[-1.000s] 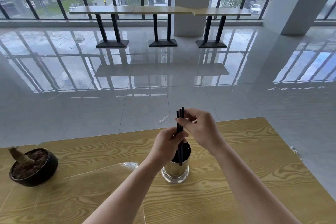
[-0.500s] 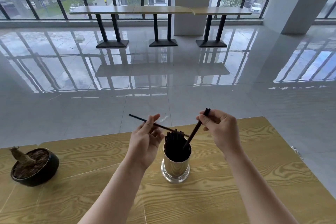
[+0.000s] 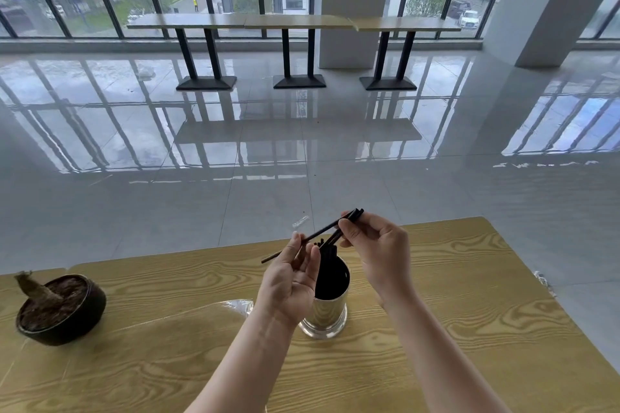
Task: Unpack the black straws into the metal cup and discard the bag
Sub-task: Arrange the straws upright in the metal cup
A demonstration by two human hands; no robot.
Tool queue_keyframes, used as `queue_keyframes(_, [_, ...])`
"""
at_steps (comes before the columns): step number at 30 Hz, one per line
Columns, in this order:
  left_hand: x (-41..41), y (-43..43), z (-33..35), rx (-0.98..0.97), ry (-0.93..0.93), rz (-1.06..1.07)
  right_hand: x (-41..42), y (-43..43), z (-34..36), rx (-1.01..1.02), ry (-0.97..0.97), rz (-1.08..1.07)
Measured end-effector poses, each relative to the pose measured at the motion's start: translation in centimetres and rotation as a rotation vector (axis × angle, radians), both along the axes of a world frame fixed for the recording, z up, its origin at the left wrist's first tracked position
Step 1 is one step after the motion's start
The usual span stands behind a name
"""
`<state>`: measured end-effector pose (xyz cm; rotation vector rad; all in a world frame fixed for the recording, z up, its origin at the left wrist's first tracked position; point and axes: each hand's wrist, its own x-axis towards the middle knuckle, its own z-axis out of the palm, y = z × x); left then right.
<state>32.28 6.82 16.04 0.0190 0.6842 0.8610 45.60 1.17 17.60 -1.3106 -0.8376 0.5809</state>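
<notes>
Black straws [image 3: 322,234] pinched by L hand [image 3: 288,278] & R hand [image 3: 379,251].

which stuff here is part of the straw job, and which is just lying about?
Job: straws, cup, bag, left hand, right hand.
Lying about: plant pot, far tables.

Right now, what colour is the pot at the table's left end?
The pot is very dark, nearly black, with a slight gloss; the head view shows it.
</notes>
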Motion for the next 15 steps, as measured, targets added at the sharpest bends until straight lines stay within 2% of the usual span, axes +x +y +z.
queue_keyframes(5, [-0.3,-0.5,-0.6,0.02,0.089,-0.184,0.5,0.1,0.6,0.028,-0.136,-0.071])
queue_keyframes(8, [-1.5,-0.4,-1.6,0.039,0.225,-0.23,1.8,-0.1,1.3,0.036,-0.192,-0.095])
queue_keyframes(11, [-2.8,0.0,-3.0,0.171,0.519,-0.166,3.8,-0.5,1.7,-0.016,-0.26,-0.097])
queue_keyframes(15, [-3.0,0.5,-4.5,0.639,1.103,-0.206,4.3,-0.2,0.4,-0.198,-0.466,-0.078])
